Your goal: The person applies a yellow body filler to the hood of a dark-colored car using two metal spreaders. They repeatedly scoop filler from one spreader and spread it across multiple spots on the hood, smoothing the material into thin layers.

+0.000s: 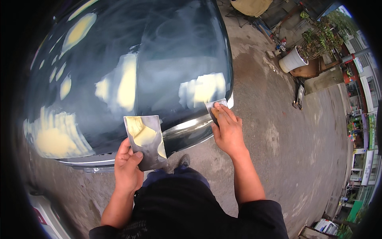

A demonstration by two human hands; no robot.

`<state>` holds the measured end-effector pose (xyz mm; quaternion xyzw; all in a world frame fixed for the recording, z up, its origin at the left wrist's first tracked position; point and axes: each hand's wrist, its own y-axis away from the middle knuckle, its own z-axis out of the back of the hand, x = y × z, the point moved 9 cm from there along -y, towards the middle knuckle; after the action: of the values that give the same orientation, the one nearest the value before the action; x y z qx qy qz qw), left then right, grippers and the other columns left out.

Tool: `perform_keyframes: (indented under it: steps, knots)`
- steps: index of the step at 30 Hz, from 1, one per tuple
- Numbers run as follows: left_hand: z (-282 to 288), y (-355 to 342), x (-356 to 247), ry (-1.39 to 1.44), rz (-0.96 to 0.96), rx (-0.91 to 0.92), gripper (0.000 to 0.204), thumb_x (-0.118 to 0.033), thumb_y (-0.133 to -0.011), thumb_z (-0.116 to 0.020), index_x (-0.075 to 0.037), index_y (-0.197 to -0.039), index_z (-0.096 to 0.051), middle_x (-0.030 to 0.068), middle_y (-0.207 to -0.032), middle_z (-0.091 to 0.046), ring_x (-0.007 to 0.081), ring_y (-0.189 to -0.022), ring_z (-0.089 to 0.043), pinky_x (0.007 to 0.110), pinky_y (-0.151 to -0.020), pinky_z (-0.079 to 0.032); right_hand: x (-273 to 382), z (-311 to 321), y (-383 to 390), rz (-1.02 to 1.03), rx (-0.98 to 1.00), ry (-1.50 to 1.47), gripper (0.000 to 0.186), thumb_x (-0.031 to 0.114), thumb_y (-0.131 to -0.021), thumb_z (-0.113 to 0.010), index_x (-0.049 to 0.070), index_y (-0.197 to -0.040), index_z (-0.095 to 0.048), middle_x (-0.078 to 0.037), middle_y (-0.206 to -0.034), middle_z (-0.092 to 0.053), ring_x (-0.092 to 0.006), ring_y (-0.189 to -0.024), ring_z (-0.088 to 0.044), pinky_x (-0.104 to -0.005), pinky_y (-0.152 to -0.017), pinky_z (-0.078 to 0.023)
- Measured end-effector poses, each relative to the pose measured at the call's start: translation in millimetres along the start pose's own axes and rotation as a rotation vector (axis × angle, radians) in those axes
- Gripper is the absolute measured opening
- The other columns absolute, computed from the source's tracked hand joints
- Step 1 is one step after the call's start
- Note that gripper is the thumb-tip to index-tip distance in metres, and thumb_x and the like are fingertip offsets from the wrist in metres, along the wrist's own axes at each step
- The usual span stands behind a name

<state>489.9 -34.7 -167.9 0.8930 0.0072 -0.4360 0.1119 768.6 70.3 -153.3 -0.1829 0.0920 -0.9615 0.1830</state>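
My left hand (128,167) grips a flat grey metal plate (153,149) by its lower left edge, thumb on top. Pale yellow body filler (143,134) is smeared over the plate's upper part. In my right hand (229,129) is a small flat putty spreader (213,106), fingers pressed along its face. The spreader is at the near right corner of a dark car hood (171,75), just below a yellow filler patch (207,88). From this angle I cannot tell whether its edge touches the hood. More filler patches (127,83) lie across the hood's middle and left.
Below the hood edge is a headlight (187,125). A white plant pot (293,59) with a leafy plant stands at the far right, near a black metal tool (299,93) on the concrete ground (274,159). Part of a white vehicle (47,217) shows at the lower left.
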Motion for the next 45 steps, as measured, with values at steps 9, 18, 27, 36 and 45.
perform_keyframes:
  steps: [9, 18, 27, 36, 45]
  knots:
    - [-45.8, -7.2, 33.4, 0.210, 0.151, -0.012, 0.050, 0.003, -0.095, -0.053, -0.003, -0.144, -0.046, 0.0135, -0.136, -0.062, 0.0237, -0.128, -0.059, 0.040, -0.113, -0.044, 81.5, 46.8, 37.5, 0.194, -0.068, -1.146, 0.041, 0.007, -0.089, -0.072, 0.002, -0.129, -0.064, -0.014, -0.142, -0.062, -0.0348, -0.137, -0.054, -0.0447, -0.110, -0.040]
    - [-48.1, 1.1, -20.6, 0.196, -0.148, 0.104, 0.057, 0.003, -0.097, -0.054, -0.002, -0.151, -0.037, 0.0127, -0.147, -0.055, 0.0235, -0.136, -0.053, 0.040, -0.117, -0.039, 63.4, 29.2, 12.5, 0.241, 0.107, -0.427, 0.053, 0.012, -0.089, -0.072, 0.006, -0.140, -0.058, -0.013, -0.140, -0.063, -0.0345, -0.137, -0.053, -0.0471, -0.109, -0.039]
    - [-14.9, 8.5, -19.6, 0.170, -0.074, -0.005, 0.055, 0.004, -0.096, -0.053, -0.002, -0.149, -0.040, 0.0133, -0.143, -0.058, 0.0232, -0.134, -0.055, 0.040, -0.116, -0.040, 2.7, 42.1, -103.5, -0.292, 0.089, -0.003, 0.049, 0.015, -0.095, -0.058, 0.010, -0.143, -0.053, -0.014, -0.137, -0.063, -0.0344, -0.138, -0.048, -0.0599, -0.103, -0.039]
    - [14.3, 12.6, -26.1, 0.165, -0.081, -0.060, 0.057, 0.005, -0.095, -0.054, -0.002, -0.150, -0.040, 0.0132, -0.142, -0.059, 0.0235, -0.132, -0.057, 0.039, -0.115, -0.041, 84.4, 6.2, -61.7, -0.071, 0.027, -0.033, 0.051, 0.010, -0.089, -0.064, 0.003, -0.139, -0.054, -0.012, -0.138, -0.063, -0.0318, -0.131, -0.053, -0.0585, -0.090, -0.044]
    - [10.3, 8.4, -25.9, 0.181, -0.059, -0.024, 0.054, 0.005, -0.095, -0.057, -0.001, -0.147, -0.043, 0.0137, -0.139, -0.062, 0.0225, -0.130, -0.058, 0.039, -0.114, -0.042, 93.5, -27.3, 5.5, 0.146, -0.165, 0.101, 0.055, 0.008, -0.086, -0.068, 0.004, -0.140, -0.057, -0.009, -0.143, -0.060, -0.0300, -0.132, -0.052, -0.0509, -0.096, -0.040]
